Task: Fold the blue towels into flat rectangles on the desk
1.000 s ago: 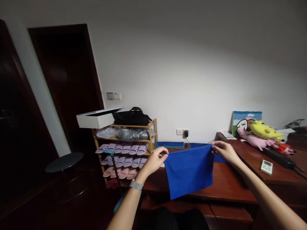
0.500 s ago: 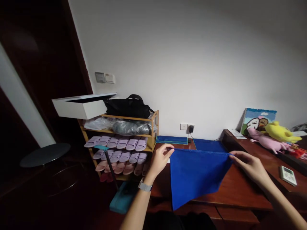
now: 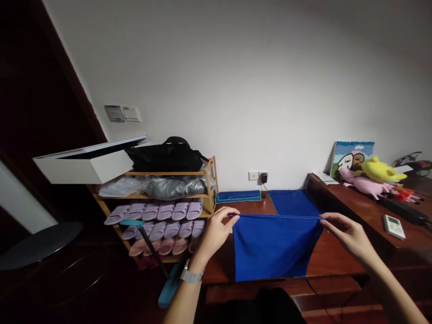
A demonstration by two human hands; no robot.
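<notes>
I have the square blue microfibre cloth (image 3: 273, 247) hanging low in the centre of the frame, its top edge stretched level above the dark red wooden desk (image 3: 334, 265). My left hand (image 3: 216, 231) pinches one top corner, my right hand (image 3: 347, 234) the other. Keeping that edge taut and the corners level should make for a clean fold. A second blue cloth (image 3: 293, 202), possibly identical, lies flat behind it.

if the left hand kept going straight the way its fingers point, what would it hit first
The left hand pinches the blue cloth at one top corner, fingers pointing right along the stretched top edge. Going on, it would likely meet only that cloth, then the right hand; depth is unclear.
</notes>
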